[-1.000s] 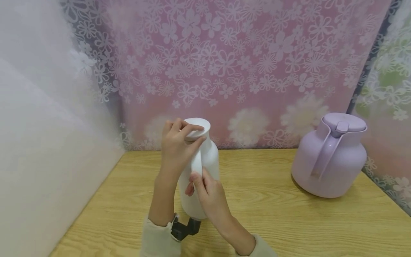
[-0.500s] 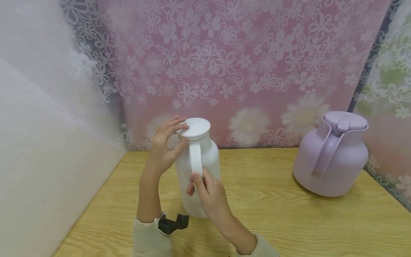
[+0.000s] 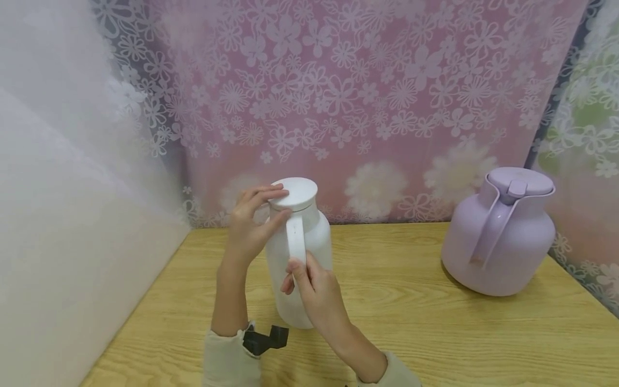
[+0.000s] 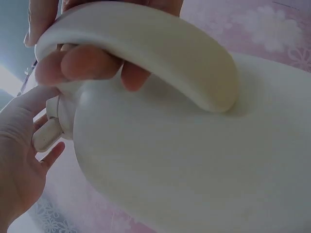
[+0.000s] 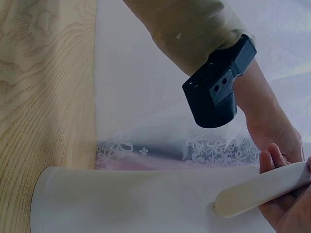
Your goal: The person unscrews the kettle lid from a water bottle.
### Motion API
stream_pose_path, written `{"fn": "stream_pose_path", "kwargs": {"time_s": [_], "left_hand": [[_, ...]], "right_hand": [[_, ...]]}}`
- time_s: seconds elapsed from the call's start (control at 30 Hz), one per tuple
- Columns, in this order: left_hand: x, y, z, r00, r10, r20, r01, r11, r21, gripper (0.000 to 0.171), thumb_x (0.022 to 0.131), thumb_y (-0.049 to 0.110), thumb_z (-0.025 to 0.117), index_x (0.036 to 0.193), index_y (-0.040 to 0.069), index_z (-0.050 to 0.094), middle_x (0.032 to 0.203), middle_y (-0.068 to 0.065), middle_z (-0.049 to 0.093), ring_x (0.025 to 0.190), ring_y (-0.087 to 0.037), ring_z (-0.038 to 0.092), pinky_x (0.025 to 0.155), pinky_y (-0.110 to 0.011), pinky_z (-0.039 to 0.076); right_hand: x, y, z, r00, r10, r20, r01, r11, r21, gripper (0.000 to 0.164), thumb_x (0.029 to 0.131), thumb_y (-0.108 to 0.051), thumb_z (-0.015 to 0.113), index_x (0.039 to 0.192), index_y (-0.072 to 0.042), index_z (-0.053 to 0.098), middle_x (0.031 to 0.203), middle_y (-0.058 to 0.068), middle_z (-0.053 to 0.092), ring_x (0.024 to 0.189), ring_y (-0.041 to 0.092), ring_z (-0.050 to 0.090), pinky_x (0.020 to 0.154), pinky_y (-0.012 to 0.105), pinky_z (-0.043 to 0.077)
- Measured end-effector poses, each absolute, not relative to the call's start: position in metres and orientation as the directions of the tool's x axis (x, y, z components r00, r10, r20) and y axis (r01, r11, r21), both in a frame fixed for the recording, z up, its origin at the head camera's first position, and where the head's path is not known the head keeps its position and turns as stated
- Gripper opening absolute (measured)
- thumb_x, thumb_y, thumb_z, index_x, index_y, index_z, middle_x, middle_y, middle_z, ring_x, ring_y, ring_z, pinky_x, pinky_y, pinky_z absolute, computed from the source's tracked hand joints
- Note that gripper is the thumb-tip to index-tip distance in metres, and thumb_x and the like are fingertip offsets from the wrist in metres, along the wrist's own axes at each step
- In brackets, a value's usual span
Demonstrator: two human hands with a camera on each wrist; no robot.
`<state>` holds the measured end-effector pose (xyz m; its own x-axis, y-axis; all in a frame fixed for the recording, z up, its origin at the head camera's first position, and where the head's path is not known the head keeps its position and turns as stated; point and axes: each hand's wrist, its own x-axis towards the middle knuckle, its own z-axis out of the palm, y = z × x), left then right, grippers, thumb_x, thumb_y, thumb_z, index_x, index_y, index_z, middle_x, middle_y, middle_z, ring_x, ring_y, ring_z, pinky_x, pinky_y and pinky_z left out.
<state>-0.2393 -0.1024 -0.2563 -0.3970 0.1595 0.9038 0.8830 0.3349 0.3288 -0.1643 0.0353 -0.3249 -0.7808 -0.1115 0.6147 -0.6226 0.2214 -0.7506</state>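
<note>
Holding the white jug (image 3: pixel 316 236) by its handle (image 3: pixel 295 239), we have the fingers of our right hand (image 3: pixel 321 293) curled round it, thumb on its near face. Our left hand (image 3: pixel 249 223) is at the top: its fingers are stretched out, spread from the thumb, and reach over the left part of the round white lid (image 3: pixel 299 192), while the thumb lies at the front rim, just above where the handle begins. We cannot tell how firmly those fingers press. The white jug stands upright on the wood-grain table (image 3: pixel 396 301), a little left of the middle, with its handle turned toward us and the lid on top. Well apart, to the right, we see a lavender jug (image 3: pixel 517 244) with its own lid on and its handle facing us too. A black device (image 3: pixel 263 341) sits by our pale left sleeve (image 3: pixel 231 359), and behind the table is a pink curtain (image 3: pixel 338 91) printed with white flowers.
</note>
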Motion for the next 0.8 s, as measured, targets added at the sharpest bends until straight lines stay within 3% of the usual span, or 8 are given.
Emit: {"fn": "stream_pose_path", "kwargs": {"time_s": [0.17, 0.33, 0.53, 0.63, 0.8], "left_hand": [[-0.242, -0.097, -0.254, -0.381, 0.134, 0.915, 0.844, 0.456, 0.284, 0.031, 0.068, 0.011, 0.082, 0.097, 0.010, 0.070, 0.096, 0.000, 0.061, 0.090, -0.019, 0.043, 0.078, -0.035, 0.036], [-0.234, -0.087, -0.243, -0.372, 0.165, 0.914, 0.775, 0.597, 0.207, 0.029, 0.066, 0.021, 0.084, 0.090, 0.013, 0.072, 0.082, -0.001, 0.053, 0.079, -0.021, 0.040, 0.065, -0.032, 0.036], [-0.228, -0.077, -0.238, -0.382, 0.215, 0.899, 0.690, 0.713, 0.123, 0.027, 0.069, 0.025, 0.082, 0.090, 0.012, 0.070, 0.082, -0.003, 0.050, 0.077, -0.022, 0.040, 0.062, -0.030, 0.038], [-0.228, -0.081, -0.240, -0.390, 0.231, 0.891, 0.731, 0.666, 0.147, 0.028, 0.073, 0.025, 0.079, 0.095, 0.011, 0.069, 0.089, -0.004, 0.053, 0.084, -0.022, 0.043, 0.068, -0.032, 0.039], [-0.229, -0.100, -0.245, -0.436, 0.187, 0.880, 0.853, 0.399, 0.337, 0.022, 0.086, 0.005, 0.064, 0.108, 0.004, 0.064, 0.115, -0.007, 0.057, 0.110, -0.020, 0.046, 0.091, -0.036, 0.036]], "right_hand": [[-0.165, 0.035, -0.325, -0.780, -0.111, 0.616, -0.623, 0.222, -0.750, 0.018, 0.098, -0.019, 0.044, 0.085, -0.012, 0.054, 0.063, -0.013, 0.059, 0.059, 0.003, 0.058, 0.062, 0.026, 0.048], [-0.165, 0.036, -0.326, -0.789, -0.119, 0.603, -0.613, 0.213, -0.761, 0.021, 0.099, -0.021, 0.043, 0.085, -0.010, 0.054, 0.064, -0.012, 0.060, 0.060, 0.004, 0.058, 0.057, 0.025, 0.047], [-0.165, 0.037, -0.326, -0.792, -0.109, 0.601, -0.609, 0.221, -0.762, 0.022, 0.099, -0.022, 0.043, 0.085, -0.009, 0.054, 0.063, -0.011, 0.060, 0.059, 0.004, 0.058, 0.061, 0.026, 0.048], [-0.165, 0.037, -0.327, -0.789, -0.112, 0.603, -0.612, 0.216, -0.761, 0.021, 0.099, -0.022, 0.044, 0.085, -0.009, 0.054, 0.063, -0.011, 0.060, 0.060, 0.004, 0.059, 0.063, 0.027, 0.049], [-0.164, 0.036, -0.327, -0.785, -0.122, 0.607, -0.618, 0.224, -0.753, 0.022, 0.099, -0.022, 0.042, 0.085, -0.010, 0.054, 0.063, -0.012, 0.059, 0.060, 0.004, 0.058, 0.062, 0.026, 0.049]]}}
